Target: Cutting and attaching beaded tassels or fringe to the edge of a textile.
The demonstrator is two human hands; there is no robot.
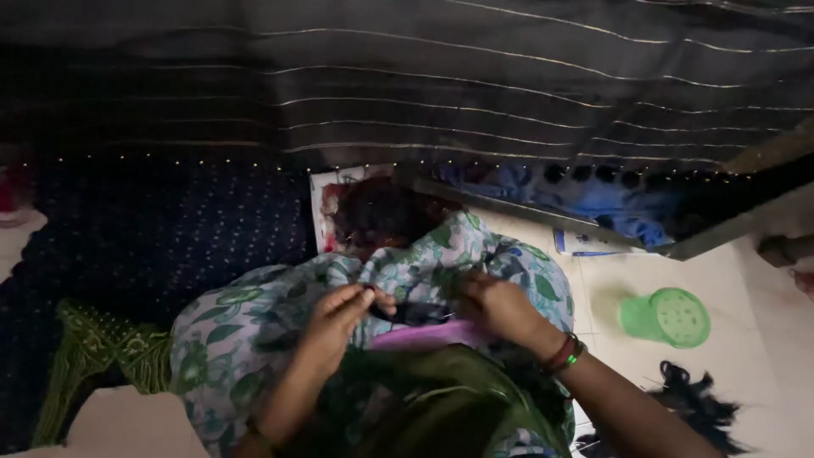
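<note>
Home floor: draped fabrics (509, 76), plastic cup (670, 316)

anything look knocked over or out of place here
Yes: the green plastic cup lies tipped on its side on the pale floor, right of the hands. Nothing visible spilled from it.

dim room. a dark striped cloth (509, 85) with thin pale lines hangs across the top. pale tiled floor (763, 339) at right holds a green plastic basket (667, 317). dark dotted fabric (161, 229) covers the left.
</note>
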